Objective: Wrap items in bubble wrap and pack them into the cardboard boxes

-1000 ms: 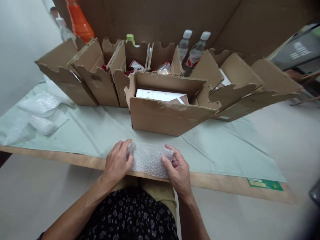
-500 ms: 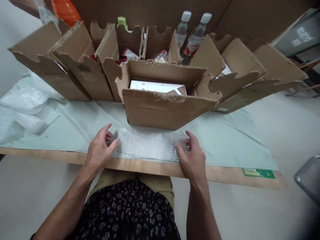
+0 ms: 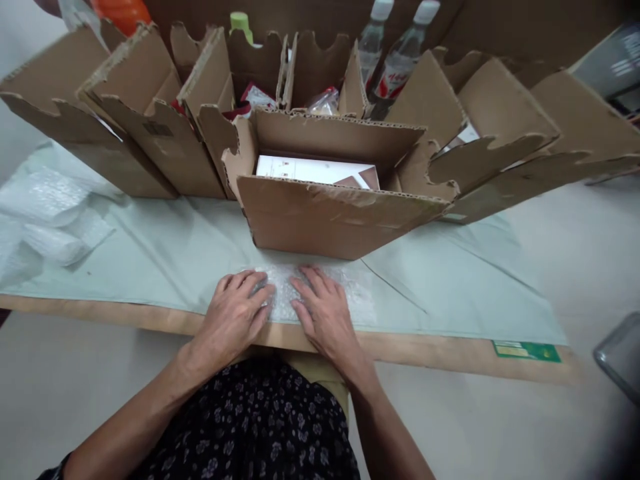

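Observation:
A flat piece of bubble wrap (image 3: 361,293) lies along the front of the table, right before a cardboard box. Both palms face down on it, close together. My left hand (image 3: 237,310) covers its left part with fingers spread. To the right of that, my right hand (image 3: 323,310) rests on the middle of the wrap, its fingers spread as well. The cardboard box (image 3: 310,220) stands open-topped just beyond my hands. In it sits a white carton (image 3: 315,171), of which only the upper part shows.
More crumpled bubble wrap (image 3: 47,207) lies on the left of the pale green cloth (image 3: 150,260). Several open cardboard bins (image 3: 135,140) line the back, some with packets. Two clear bottles (image 3: 395,77) with white caps and an orange bottle (image 3: 123,13) stand behind.
My hands have moved inward from the two ends of the bubble wrap and now lie flat on top of it. The view has shifted slightly.

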Demonstrator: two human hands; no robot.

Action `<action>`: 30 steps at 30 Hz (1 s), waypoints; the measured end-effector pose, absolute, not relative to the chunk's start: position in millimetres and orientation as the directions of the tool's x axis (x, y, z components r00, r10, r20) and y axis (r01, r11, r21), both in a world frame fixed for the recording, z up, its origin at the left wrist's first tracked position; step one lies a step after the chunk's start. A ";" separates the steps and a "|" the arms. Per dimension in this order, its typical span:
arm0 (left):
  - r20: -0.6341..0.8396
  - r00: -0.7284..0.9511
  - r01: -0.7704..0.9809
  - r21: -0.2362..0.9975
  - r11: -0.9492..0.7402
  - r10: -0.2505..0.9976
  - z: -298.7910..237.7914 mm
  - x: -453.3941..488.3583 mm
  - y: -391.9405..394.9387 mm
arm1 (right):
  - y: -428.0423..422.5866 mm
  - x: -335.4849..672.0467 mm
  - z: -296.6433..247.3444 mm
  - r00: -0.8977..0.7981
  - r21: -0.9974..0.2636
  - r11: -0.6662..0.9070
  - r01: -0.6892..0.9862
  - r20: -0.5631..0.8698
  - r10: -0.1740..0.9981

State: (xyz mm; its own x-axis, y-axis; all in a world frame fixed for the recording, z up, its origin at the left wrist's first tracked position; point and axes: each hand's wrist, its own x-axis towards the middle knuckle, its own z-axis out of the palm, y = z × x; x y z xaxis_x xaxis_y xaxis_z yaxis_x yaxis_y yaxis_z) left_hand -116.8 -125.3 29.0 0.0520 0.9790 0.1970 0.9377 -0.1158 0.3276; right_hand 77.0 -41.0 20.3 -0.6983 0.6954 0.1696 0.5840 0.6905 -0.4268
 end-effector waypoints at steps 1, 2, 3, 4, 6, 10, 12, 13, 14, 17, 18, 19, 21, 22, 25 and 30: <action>0.187 0.049 0.942 0.318 -0.108 0.981 27.3 -120.0 -127.6 | -40.0 80.5 16.6 -0.697 -0.427 0.687 0.589 0.163 0.699; 0.187 0.042 0.945 0.311 -0.099 0.982 26.4 -123.4 -129.9 | -39.2 84.6 13.9 -0.692 -0.428 0.683 0.592 0.165 0.703; 0.194 0.036 0.948 0.305 -0.095 0.980 26.1 -126.6 -131.9 | -38.8 88.3 12.3 -0.687 -0.429 0.680 0.594 0.169 0.707; 0.200 0.035 0.949 0.300 -0.095 0.979 26.1 -129.4 -133.1 | -38.5 91.4 11.9 -0.685 -0.429 0.679 0.596 0.169 0.709; 0.206 0.036 0.952 0.290 -0.096 0.978 26.3 -133.0 -133.5 | -37.5 96.3 13.4 -0.693 -0.428 0.682 0.593 0.158 0.703; 0.194 0.044 0.945 0.309 -0.104 0.980 25.3 -133.7 -132.3 | -28.4 121.2 13.9 -0.664 -0.392 0.661 0.640 0.150 0.733; 0.198 0.037 0.938 0.331 -0.102 0.979 24.0 -133.5 -132.9 | -21.2 147.1 10.7 -0.583 -0.361 0.606 0.709 0.184 0.792; 0.202 0.037 0.934 0.340 -0.105 0.979 23.5 -133.7 -133.3 | -17.7 161.5 9.2 -0.529 -0.352 0.567 0.745 0.206 0.823; 0.206 0.039 0.931 0.348 -0.110 0.978 23.2 -134.4 -133.3 | -14.7 175.5 8.2 -0.470 -0.351 0.523 0.777 0.230 0.852; 0.261 0.041 0.921 0.365 -0.138 0.964 25.0 -138.8 -129.3 | -9.2 203.0 9.6 -0.315 -0.361 0.412 0.837 0.299 0.901; 0.287 0.024 0.923 0.363 -0.132 0.958 26.5 -140.8 -126.3 | -8.6 205.2 10.8 -0.288 -0.359 0.394 0.846 0.314 0.905; 0.308 -0.003 0.929 0.353 -0.111 0.951 28.2 -142.8 -122.7 | -8.4 204.0 11.8 -0.275 -0.354 0.385 0.853 0.323 0.906; 0.322 -0.072 0.950 0.311 -0.033 0.944 31.1 -146.3 -114.6 | -8.5 194.0 11.8 -0.283 -0.340 0.388 0.857 0.318 0.905; 0.309 -0.100 0.959 0.282 0.009 0.946 31.6 -147.7 -110.9 | -8.6 187.1 10.6 -0.294 -0.337 0.393 0.856 0.309 0.905; 0.251 -0.121 0.971 0.230 0.063 0.960 27.6 -150.6 -105.1 | -9.7 170.3 4.4 -0.304 -0.343 0.397 0.851 0.294 0.906; 0.279 -0.120 0.952 0.303 0.031 0.953 17.7 -151.8 -106.7 | -10.0 168.4 5.1 -0.276 -0.433 0.421 0.797 0.359 0.892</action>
State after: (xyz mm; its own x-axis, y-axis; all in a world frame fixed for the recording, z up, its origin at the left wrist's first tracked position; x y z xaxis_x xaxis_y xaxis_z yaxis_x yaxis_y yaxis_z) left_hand -151.8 -106.7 17.7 -0.1195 0.9529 0.2789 0.9524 0.0307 0.3033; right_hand 168.4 -10.0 5.1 -0.2761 0.8915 0.3591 0.7971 0.4212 -0.4327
